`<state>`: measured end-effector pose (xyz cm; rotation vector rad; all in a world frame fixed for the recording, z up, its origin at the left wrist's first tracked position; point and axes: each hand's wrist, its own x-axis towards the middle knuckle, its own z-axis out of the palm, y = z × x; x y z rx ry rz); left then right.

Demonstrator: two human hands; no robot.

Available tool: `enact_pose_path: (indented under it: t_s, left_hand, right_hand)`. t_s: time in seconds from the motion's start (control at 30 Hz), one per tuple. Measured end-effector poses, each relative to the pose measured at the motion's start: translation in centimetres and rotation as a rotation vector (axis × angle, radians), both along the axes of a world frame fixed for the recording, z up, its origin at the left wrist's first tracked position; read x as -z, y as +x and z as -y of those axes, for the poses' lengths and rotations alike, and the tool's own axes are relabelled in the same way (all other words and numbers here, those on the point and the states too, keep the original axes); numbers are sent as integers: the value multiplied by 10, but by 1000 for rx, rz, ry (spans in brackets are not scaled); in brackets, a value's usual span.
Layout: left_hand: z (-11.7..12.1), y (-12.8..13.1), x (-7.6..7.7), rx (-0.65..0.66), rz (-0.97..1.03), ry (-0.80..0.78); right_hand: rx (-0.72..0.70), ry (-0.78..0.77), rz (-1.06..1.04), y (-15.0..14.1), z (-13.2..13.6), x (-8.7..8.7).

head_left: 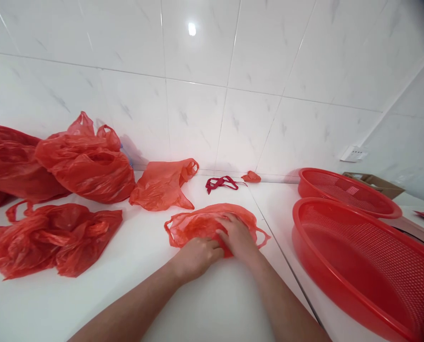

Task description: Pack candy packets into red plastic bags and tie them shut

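A red plastic carrier bag [193,222] lies in front of me on the white table, its mouth spread and its loop handles out to both sides. My left hand [197,259] is closed at the bag's near edge, fingers curled over the plastic. Reaching into the mouth, my right hand [236,236] has its fingers stretched out and apart against the plastic. Part of the bag's near side is covered by my hands. I cannot make out any contents.
Stuffed red bags [90,166] stand at the left, with a crumpled red bag [80,237] before them. Another flat red bag [162,185], a dark red strap [221,183] and a small red bundle [251,177] lie near the wall. Red plastic baskets [318,266] occupy the right.
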<state>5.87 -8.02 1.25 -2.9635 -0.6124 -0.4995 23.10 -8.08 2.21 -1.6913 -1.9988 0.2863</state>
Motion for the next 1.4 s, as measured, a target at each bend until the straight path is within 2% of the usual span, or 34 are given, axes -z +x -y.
enact_pose_path:
  t_s: [0.13, 0.3, 0.4, 0.47, 0.53, 0.63, 0.73, 0.8, 0.87, 1.03, 1.3, 1.4]
  left_hand:
    - [9, 2, -4, 29, 19, 37]
    - [17, 4, -11, 128, 180, 87]
    - [15, 2, -18, 131, 265, 143]
    - [10, -1, -22, 36, 289, 181]
    - [3, -4, -23, -137, 273, 185]
    - [-11, -11, -20, -368, 213, 130]
    - [-22, -17, -12, -531, 158, 32]
    - [-27, -21, -7, -593, 133, -67]
    - [-29, -23, -5, -602, 132, -146]
    - [-30, -25, -8, -631, 102, -241]
    - [-31, -30, -13, -607, 78, -234]
    - [-30, -28, -14, -627, 82, -221]
  right_hand:
    - [25, -217, -9, 8, 2, 1]
    - [68, -185, 1, 15, 2, -1]
    - [65, -212, 23, 14, 2, -1]
    - [52, -246, 24, 12, 4, -2]
    - [8, -264, -2, 10, 7, -4]
    - [-42, -280, -51, 7, 12, -10]
    - [-28, -326, -98, 6, 15, -14]
    - [-3, -299, -168, 7, 14, -14]
    - [45, -245, -262, 9, 11, -13]
    - [115, -205, -497, 21, -2, -2]
    - [9, -412, -1009, 46, -12, 13]
    - [-6, -445, -1157, 51, -14, 15]
